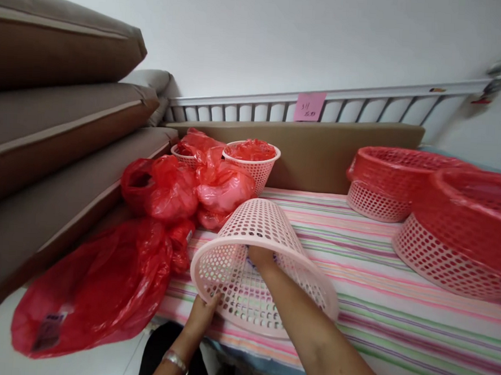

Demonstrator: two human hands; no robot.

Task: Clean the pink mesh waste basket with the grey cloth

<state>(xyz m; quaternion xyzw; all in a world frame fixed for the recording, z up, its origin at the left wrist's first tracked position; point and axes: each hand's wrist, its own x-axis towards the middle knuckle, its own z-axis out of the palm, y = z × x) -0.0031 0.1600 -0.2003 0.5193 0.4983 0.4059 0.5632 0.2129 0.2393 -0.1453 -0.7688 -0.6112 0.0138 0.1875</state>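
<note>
A pale pink perforated plastic basket [257,219] lies tipped on its side on the striped sheet, its wide mouth facing me. My left hand [206,311] grips the near left of its rim, thumb against the inner wall. Deep inside the basket is my right hand [262,257], closed over something bluish and patterned, perhaps cloth. Most of that hand's fingers are hidden, as is most of what lies under them.
Red plastic bags [169,188] are heaped at the left; one large bag [100,286] hangs over the edge. Upright baskets [255,170] stand behind. Two wide red-wrapped baskets [461,274] sit at the right. Stacked cushions [59,119] line the left side; a radiator [242,110] runs along the wall.
</note>
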